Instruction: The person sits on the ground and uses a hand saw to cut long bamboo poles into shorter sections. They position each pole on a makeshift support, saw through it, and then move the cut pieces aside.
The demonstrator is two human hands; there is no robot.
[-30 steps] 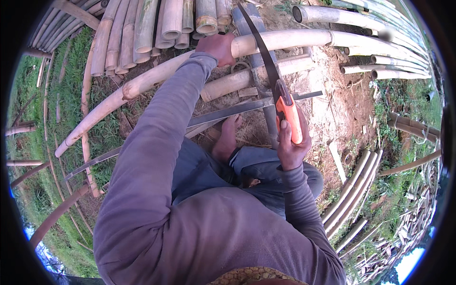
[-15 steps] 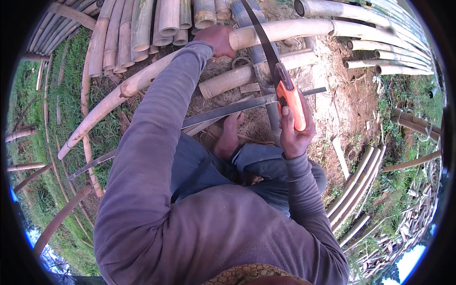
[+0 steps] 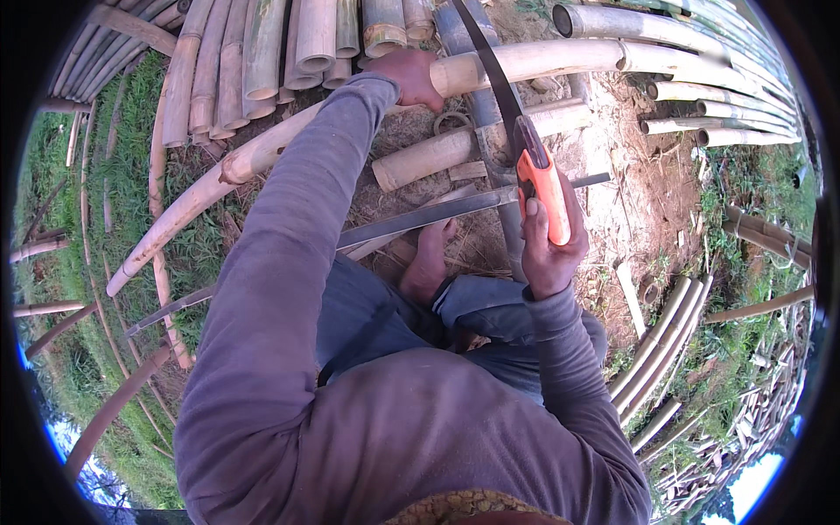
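A long pale bamboo pole [image 3: 560,59] runs across in front of me, from lower left to upper right. My left hand [image 3: 407,77] is closed around it, just left of the saw. In my right hand [image 3: 556,249] is a handsaw [image 3: 544,197] with an orange handle, fingers wrapped around the grip. Its dark blade points up and away, crossing the pole; whether the teeth have bitten in I cannot tell. Beneath the pole lies a short bamboo piece [image 3: 424,159] next to a cut bamboo ring [image 3: 452,121]. A long flat dark bar [image 3: 429,215] passes below the saw handle.
Stacked bamboo lengths [image 3: 315,39] stand at the far left, their cut ends toward me. More poles [image 3: 682,24] are piled at the far right. Several thin poles [image 3: 661,346] lie on the right. My bare foot [image 3: 426,262] rests on the ground close to the bar.
The whole view has shifted slightly, so things sit a little lower and further right. Both hands keep their holds on the pole and the handsaw.
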